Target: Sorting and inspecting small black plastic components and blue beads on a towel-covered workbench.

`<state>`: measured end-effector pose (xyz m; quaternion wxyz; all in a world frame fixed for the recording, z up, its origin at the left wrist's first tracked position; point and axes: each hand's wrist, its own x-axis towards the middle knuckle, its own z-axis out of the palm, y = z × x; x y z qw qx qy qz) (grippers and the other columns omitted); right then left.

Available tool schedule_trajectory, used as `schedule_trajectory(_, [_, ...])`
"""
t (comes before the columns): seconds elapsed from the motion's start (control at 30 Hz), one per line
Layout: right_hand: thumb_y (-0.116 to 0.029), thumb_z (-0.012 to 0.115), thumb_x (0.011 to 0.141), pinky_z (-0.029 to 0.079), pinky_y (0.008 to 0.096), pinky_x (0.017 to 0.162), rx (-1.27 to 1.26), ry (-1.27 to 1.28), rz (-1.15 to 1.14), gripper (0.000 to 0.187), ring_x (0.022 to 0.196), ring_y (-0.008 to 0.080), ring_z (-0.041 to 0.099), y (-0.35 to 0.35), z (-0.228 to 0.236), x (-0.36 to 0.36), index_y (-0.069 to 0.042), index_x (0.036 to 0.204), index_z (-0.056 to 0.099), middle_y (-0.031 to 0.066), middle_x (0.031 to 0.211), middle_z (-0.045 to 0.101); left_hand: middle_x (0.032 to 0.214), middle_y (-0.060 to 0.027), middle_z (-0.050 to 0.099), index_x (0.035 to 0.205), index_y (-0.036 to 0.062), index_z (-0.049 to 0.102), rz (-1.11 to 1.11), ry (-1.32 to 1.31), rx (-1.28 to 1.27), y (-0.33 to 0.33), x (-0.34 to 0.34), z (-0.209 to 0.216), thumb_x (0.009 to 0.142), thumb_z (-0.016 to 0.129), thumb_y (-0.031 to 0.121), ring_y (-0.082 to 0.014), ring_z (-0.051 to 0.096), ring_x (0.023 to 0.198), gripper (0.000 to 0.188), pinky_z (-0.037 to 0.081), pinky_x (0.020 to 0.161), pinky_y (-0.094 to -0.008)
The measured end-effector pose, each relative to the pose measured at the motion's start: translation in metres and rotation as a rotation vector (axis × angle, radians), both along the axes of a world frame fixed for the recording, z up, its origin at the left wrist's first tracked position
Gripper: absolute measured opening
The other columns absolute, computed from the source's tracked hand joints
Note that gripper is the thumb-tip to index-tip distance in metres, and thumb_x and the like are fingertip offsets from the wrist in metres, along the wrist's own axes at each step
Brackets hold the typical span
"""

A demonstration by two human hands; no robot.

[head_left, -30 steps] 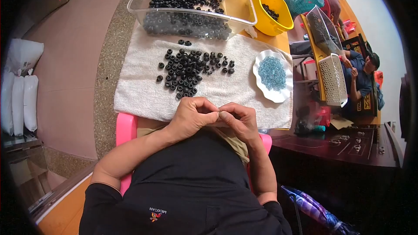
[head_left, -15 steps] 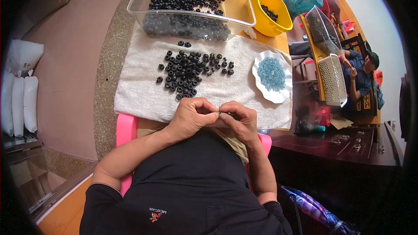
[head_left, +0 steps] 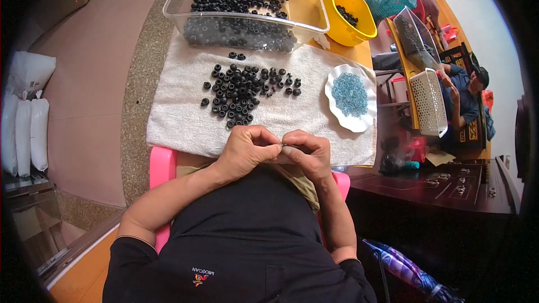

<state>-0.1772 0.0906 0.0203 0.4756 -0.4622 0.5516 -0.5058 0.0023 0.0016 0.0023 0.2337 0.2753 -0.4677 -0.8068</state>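
My left hand and my right hand meet fingertip to fingertip at the near edge of a white towel. Both are closed in a pinch around something tiny and dark; the fingers cover most of it, so I cannot make out its kind. Just beyond them lies a loose pile of small round black parts with holes. To the right, a white scalloped dish holds many small clear bluish pieces.
A clear plastic bin of black parts stands at the far side, beside a yellow tub with more of them. Pink chair arms flank me. At the right, another person sits by a white perforated basket.
My hands keep nearly the same place and pinch. Across the room, the seated person's hands have shifted slightly.
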Motion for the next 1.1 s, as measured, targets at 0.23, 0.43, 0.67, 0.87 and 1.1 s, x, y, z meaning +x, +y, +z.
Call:
schedule_trajectory(0.23, [0.005,0.068,0.081,0.049,0.0279,0.082,0.061,-0.162,-0.009,0.014,0.09,0.0155,0.062,0.0,-0.005,-0.002,0.006,0.095,0.068,0.0106,0.097,0.066,0.084,-0.0057,0.069,0.09,-0.0011,0.067,-0.01,-0.005,0.008,0.0,0.0,0.0,0.084,0.071,0.003,-0.0109,0.066,0.075,0.009,0.057,0.069,-0.0244])
schedule_trajectory(0.43, [-0.001,0.067,0.086,0.051,0.0268,0.078,0.111,-0.205,-0.014,0.011,0.086,0.0146,0.063,-0.002,0.006,0.0,0.006,0.095,0.067,0.0099,0.095,0.067,0.084,-0.0044,0.069,0.09,-0.0009,0.067,0.0,0.006,-0.012,0.001,0.0,0.005,0.084,0.072,0.004,-0.0087,0.064,0.076,0.009,0.054,0.069,-0.0231])
schedule_trajectory(0.67, [-0.007,0.065,0.091,0.051,0.024,0.071,0.202,-0.12,0.01,0.012,0.079,0.011,0.063,0.0,0.008,-0.003,0.005,0.093,0.068,0.0067,0.089,0.068,0.084,-0.0037,0.069,0.09,-0.0008,0.067,-0.001,-0.026,-0.095,0.002,-0.001,0.0,0.084,0.072,0.004,-0.0081,0.064,0.076,0.009,0.054,0.069,-0.0228])
schedule_trajectory(0.87, [0.0,0.067,0.088,0.049,0.0232,0.075,0.135,0.003,0.027,0.009,0.085,0.0102,0.061,0.002,0.009,-0.004,0.005,0.095,0.067,0.0062,0.093,0.066,0.084,-0.004,0.069,0.09,-0.0008,0.068,0.002,-0.05,-0.131,0.003,-0.001,-0.001,0.084,0.072,0.003,-0.0082,0.065,0.077,0.009,0.054,0.069,-0.0222])
schedule_trajectory(1.1, [0.005,0.065,0.086,0.048,0.0247,0.079,0.032,0.002,0.061,0.01,0.089,0.0124,0.061,0.002,0.006,-0.007,0.006,0.095,0.067,0.008,0.097,0.065,0.085,-0.0039,0.07,0.092,-0.0009,0.068,-0.026,-0.027,-0.1,0.001,0.0,0.001,0.085,0.072,0.005,-0.0083,0.065,0.078,0.009,0.054,0.07,-0.0224])
